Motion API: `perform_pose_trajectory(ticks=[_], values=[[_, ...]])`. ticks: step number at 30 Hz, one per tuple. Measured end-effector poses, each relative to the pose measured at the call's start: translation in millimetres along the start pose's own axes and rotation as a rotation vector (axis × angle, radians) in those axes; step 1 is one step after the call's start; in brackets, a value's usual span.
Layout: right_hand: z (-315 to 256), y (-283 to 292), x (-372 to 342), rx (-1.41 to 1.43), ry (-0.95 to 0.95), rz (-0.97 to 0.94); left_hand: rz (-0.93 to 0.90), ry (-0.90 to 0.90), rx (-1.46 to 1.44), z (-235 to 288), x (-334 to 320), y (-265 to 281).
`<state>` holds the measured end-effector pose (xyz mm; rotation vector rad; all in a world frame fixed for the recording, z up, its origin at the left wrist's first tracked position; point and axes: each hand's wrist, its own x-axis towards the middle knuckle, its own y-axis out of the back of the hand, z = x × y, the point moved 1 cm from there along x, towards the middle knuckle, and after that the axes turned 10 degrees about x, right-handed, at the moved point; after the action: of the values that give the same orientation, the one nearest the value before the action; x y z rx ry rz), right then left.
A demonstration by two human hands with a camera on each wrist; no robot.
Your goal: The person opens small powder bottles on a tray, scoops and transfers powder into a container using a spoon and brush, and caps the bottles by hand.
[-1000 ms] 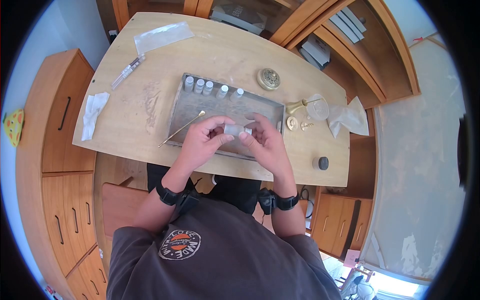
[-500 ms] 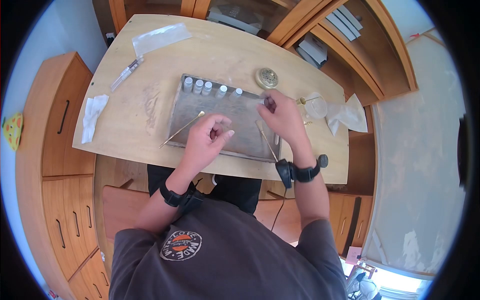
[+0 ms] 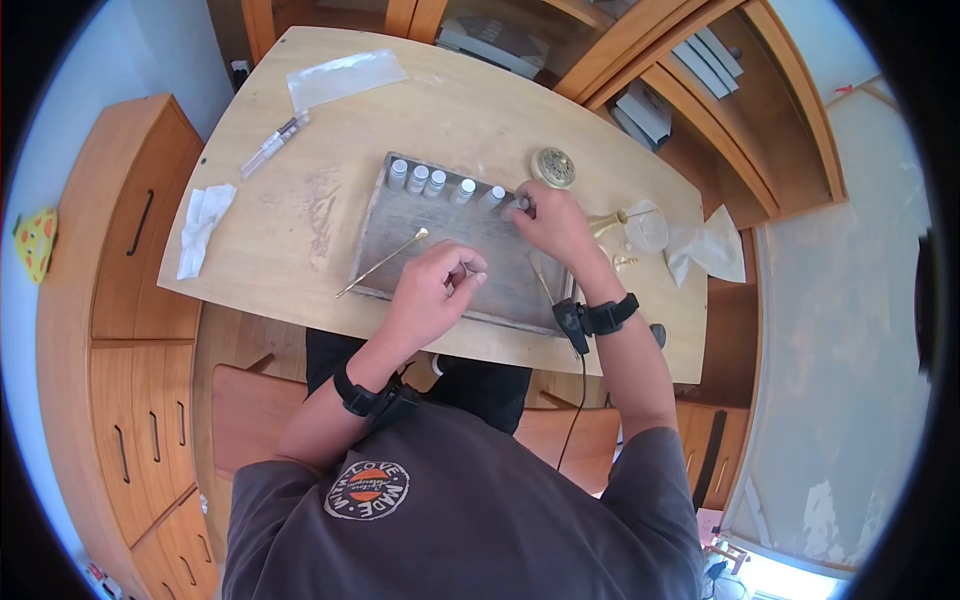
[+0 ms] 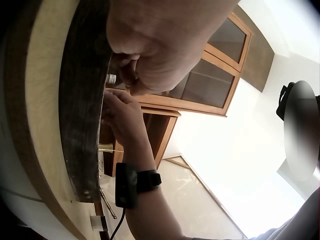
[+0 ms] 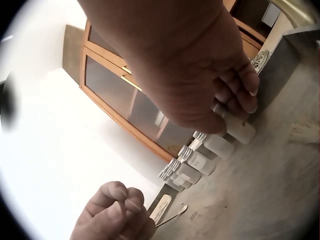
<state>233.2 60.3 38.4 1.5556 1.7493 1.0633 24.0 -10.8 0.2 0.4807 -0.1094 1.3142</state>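
Head view: your pale wooden table (image 3: 270, 230) spans the middle of the frame, brown smudges (image 3: 318, 215) left of the worn grey tray (image 3: 465, 228). At the tray's upper right, your right hand (image 3: 555, 222) pinches a glass vial (image 5: 241, 131) near its top, at the end of five capped others (image 3: 434, 184). Your left hand (image 3: 430, 292), at centre, curls loosely, nothing visible in it. Around you stand a drawer cabinet (image 3: 140, 220) at left, a glass-doored bookcase (image 3: 620, 50) along the top, and a patchy grey panel (image 3: 840, 330) at right.

pale table (image 3: 478, 105); tray (image 3: 472, 224), white tissue (image 3: 203, 228) atop
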Motion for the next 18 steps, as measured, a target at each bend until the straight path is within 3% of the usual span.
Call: perform_pose_trajectory(ticks=[6,9,11,18], values=[[-36,21,-1,-0.129,-0.059,-0.049,0.011,-0.005,-0.014,-2,0,-1],[-43,17,7,-0.133,0.084,0.035,0.000,-0.011,-0.009,-1,-1,-2],[-49,5,18,-0.108,0.374,0.034,-0.010,-0.015,0.003,0,0,-3],[-68,-30,53,-0.171,0.460,-0.037,0.022,-0.035,-0.016,-1,-3,-2]])
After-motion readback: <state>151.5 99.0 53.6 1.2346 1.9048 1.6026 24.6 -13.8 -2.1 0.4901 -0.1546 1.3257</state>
